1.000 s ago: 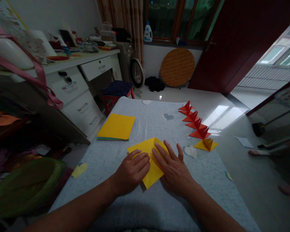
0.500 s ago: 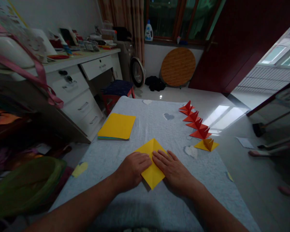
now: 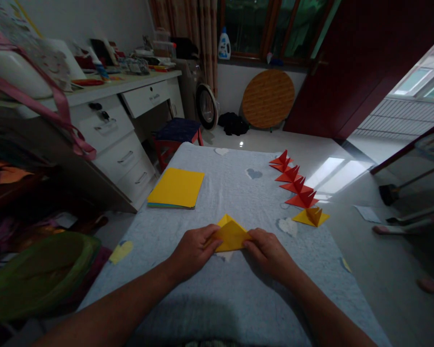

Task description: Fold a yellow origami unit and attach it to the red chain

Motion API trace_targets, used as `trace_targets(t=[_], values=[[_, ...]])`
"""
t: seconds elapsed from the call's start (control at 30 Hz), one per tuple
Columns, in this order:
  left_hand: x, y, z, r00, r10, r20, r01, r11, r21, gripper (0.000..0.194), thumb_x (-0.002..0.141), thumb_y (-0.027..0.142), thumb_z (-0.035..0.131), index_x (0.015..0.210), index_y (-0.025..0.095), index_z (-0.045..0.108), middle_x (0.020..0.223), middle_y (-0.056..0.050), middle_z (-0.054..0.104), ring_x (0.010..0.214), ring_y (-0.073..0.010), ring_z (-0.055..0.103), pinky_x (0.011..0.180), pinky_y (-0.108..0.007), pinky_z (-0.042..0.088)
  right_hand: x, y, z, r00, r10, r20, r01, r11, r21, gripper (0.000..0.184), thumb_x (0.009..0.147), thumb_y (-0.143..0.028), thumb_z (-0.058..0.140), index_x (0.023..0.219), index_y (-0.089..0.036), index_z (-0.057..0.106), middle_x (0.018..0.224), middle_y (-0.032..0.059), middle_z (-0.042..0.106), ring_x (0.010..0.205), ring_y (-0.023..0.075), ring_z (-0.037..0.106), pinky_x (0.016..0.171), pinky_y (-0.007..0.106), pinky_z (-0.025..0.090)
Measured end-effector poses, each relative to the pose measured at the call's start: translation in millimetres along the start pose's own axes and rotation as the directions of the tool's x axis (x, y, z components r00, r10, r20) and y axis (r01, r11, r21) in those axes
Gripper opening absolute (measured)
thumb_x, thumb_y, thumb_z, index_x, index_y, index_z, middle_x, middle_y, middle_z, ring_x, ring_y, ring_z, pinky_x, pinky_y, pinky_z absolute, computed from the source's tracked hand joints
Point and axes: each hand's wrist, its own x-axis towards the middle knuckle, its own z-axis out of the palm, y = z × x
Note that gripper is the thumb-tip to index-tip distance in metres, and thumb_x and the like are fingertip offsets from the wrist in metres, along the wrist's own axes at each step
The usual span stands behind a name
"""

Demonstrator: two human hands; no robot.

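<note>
Between my hands is a yellow sheet of origami paper (image 3: 231,237), its lower half folded up over the upper half, with the top corner behind still showing. My left hand (image 3: 197,246) pinches the left end between thumb and fingers. At the right end, my right hand (image 3: 268,246) grips the paper the same way. Beyond my left hand lies a stack of square paper (image 3: 176,189) with a yellow sheet on top. To the right stand a folded yellow paper piece (image 3: 311,217) and a row of several folded red paper pieces (image 3: 299,193).
A pale blue cloth with heart shapes covers the table (image 3: 224,178). Left of it are a white desk (image 3: 112,140), a stool (image 3: 177,131) and a green-lined basket (image 3: 39,274). A round wooden board (image 3: 268,100) leans on the far wall near a dark red door (image 3: 336,62).
The yellow sheet lay flat as a diamond under both hands. Its near corner is now folded up and away, and my fingers have gone from lying flat to pinching both ends.
</note>
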Motion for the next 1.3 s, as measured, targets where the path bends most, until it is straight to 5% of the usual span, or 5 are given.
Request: trace_targets(t=[0.2,0.3,0.43,0.6,1.3], values=[[-1.1,-10.2,6.5,0.999,0.031,-0.039,-0.027,0.995,0.101,0.06,0.09,0.021,0.052,0.147,0.022,0.032,0.092,-0.001,0.073,0.076,-0.0165,0.069,0.072,-0.027,0.054,4.2,-1.2,3.8,0.983,0.175,-0.059,-0.169,0.981,0.094,0.025,0.09,-0.025,0.048,0.113,-0.019,0.055,0.072,-0.0005,0.065,0.064,0.0167,0.059,0.061,0.026,0.041],[-0.9,-11.5,6.1,0.995,0.104,-0.003,-0.102,0.979,0.179,0.045,0.093,0.02,0.048,0.138,0.021,0.049,0.115,-0.007,0.071,0.102,-0.0191,0.069,0.09,-0.033,0.054,5.5,0.7,6.8,0.983,0.166,-0.079,-0.158,0.983,0.095,0.032,0.09,-0.024,0.047,0.122,-0.019,0.053,0.072,-0.0015,0.066,0.064,0.017,0.06,0.061,0.027,0.042],[-0.1,-9.9,4.6,0.995,0.093,0.048,-0.102,0.955,0.279,0.036,0.096,0.019,0.041,0.125,0.016,0.062,0.115,-0.009,0.072,0.101,-0.0186,0.069,0.092,-0.033,0.055,5.6,3.1,8.6,0.991,0.115,-0.074,-0.111,0.992,0.059,0.027,0.091,-0.022,0.047,0.112,-0.019,0.063,0.093,0.005,0.074,0.082,0.0196,0.067,0.077,0.031,0.049],[1.5,-10.5,6.0,0.994,0.027,0.107,-0.068,0.913,0.402,0.038,0.093,0.014,0.043,0.125,0.014,0.064,0.114,-0.01,0.073,0.101,-0.0213,0.07,0.091,-0.037,0.056,6.8,5.9,10.7,0.994,0.088,-0.072,-0.088,0.996,0.0,0.029,0.09,-0.019,0.047,0.108,-0.018,0.069,0.109,0.0089,0.074,0.101,0.0229,0.068,0.095,0.038,0.049],[4.2,-11.4,10.9,0.995,-0.01,0.098,-0.046,0.834,0.55,0.042,0.09,0.012,0.045,0.128,0.016,0.062,0.102,-0.009,0.074,0.091,-0.0213,0.07,0.081,-0.033,0.056,9.5,6.3,10.9,0.989,0.131,-0.07,-0.134,0.99,-0.047,0.029,0.091,-0.02,0.049,0.108,-0.017,0.072,0.109,0.0092,0.075,0.1,0.0225,0.069,0.094,0.037,0.051]])
